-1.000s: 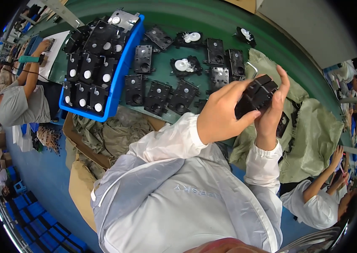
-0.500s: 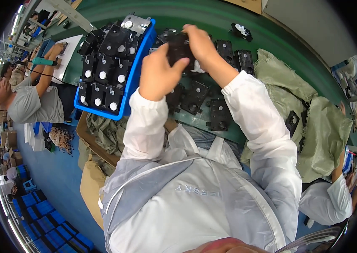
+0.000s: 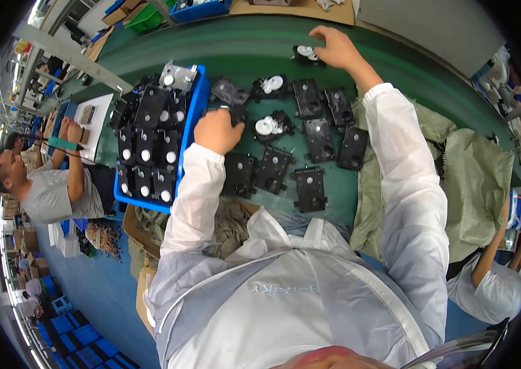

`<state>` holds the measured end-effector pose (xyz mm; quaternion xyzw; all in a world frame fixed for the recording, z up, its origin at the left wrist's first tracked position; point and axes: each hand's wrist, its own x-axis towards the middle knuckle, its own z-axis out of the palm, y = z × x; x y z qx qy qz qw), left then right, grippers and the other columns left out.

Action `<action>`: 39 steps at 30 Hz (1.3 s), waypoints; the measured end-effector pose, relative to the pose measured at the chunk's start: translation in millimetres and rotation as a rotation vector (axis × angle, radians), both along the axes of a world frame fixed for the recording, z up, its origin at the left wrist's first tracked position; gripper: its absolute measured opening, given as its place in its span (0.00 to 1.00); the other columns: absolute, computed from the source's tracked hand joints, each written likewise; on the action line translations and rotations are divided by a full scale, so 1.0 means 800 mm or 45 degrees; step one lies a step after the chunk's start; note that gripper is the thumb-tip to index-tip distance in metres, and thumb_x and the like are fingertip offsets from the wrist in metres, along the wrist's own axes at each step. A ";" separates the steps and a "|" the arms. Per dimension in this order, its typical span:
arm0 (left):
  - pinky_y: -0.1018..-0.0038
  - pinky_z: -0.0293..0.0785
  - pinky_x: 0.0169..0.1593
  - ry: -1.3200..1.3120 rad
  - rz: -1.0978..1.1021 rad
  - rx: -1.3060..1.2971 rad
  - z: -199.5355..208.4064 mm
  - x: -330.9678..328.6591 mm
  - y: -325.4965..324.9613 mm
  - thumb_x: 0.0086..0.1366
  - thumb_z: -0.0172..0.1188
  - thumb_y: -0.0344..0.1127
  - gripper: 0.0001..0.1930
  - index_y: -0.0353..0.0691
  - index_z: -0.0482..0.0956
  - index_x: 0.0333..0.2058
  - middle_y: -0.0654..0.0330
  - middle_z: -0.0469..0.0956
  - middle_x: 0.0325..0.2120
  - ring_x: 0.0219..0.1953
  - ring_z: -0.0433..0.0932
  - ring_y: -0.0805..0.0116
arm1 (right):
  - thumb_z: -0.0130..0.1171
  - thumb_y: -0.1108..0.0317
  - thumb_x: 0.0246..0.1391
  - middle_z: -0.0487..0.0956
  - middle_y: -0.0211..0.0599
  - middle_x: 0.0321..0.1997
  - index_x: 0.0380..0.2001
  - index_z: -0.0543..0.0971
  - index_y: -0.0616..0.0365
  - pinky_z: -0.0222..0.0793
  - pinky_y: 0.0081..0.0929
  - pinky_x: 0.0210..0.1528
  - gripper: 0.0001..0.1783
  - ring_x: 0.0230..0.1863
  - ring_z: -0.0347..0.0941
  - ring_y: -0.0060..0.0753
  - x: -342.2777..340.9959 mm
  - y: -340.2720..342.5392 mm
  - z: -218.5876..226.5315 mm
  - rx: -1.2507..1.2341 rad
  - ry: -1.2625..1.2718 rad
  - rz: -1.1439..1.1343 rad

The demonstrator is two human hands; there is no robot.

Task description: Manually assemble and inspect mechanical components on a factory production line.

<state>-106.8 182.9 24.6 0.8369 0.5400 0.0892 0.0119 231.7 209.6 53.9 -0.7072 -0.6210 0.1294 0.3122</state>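
Observation:
My left hand (image 3: 216,131) is closed at the edge of a black plastic housing (image 3: 236,113) low over the green bench, beside a blue bin; its fingertips are partly hidden. My right hand (image 3: 338,49) is stretched out to the far side, fingers apart, with the thumb side by a black housing with white gears (image 3: 305,53). Between my arms lie several similar housings. One with a large white gear (image 3: 268,126) is nearest my left hand, and another geared one (image 3: 270,85) lies behind it. Flat black ones (image 3: 319,140) spread to the right.
The blue bin (image 3: 194,117) at left is packed with black housings with white round knobs. Green woven sacks (image 3: 476,184) lie at right. A person in grey (image 3: 57,187) works at left with a green tool (image 3: 63,144). A cardboard box (image 3: 140,234) stands below the bin.
My hands have parted from the black housing they held together. The left moved down beside the bin with a housing; the right went up and right toward the geared one. The view shifted.

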 end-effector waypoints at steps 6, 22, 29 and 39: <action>0.59 0.75 0.30 0.035 -0.141 0.159 -0.004 -0.004 -0.003 0.52 0.65 0.46 0.17 0.35 0.79 0.24 0.50 0.80 0.23 0.25 0.78 0.45 | 0.72 0.60 0.34 0.69 0.40 0.64 0.68 0.57 0.36 0.63 0.51 0.54 0.55 0.58 0.67 0.49 0.032 0.074 -0.053 -0.280 -0.789 0.120; 0.67 0.74 0.49 -1.270 -0.509 -0.234 0.043 0.065 -0.089 0.56 0.65 0.29 0.39 0.30 0.57 0.64 0.43 0.74 0.51 0.43 0.77 0.54 | 0.74 0.67 0.37 0.76 0.39 0.37 0.65 0.59 0.48 0.68 0.27 0.40 0.51 0.35 0.72 0.33 -0.102 -0.118 0.091 0.068 0.636 0.656; 0.62 0.69 0.59 -1.618 -0.736 -0.538 0.024 0.125 -0.164 0.58 0.66 0.29 0.43 0.33 0.49 0.67 0.44 0.63 0.62 0.55 0.73 0.49 | 0.72 0.64 0.40 0.78 0.46 0.45 0.63 0.61 0.51 0.71 0.34 0.42 0.46 0.42 0.75 0.42 -0.100 -0.281 0.106 0.132 0.358 0.290; 0.67 0.70 0.56 -1.907 -0.969 -1.565 0.007 0.127 -0.213 0.68 0.53 0.48 0.35 0.33 0.54 0.66 0.44 0.68 0.57 0.53 0.73 0.56 | 0.65 0.66 0.50 0.79 0.40 0.37 0.53 0.75 0.59 0.72 0.26 0.35 0.26 0.28 0.73 0.31 0.066 -0.491 -0.031 -0.223 -0.180 -0.840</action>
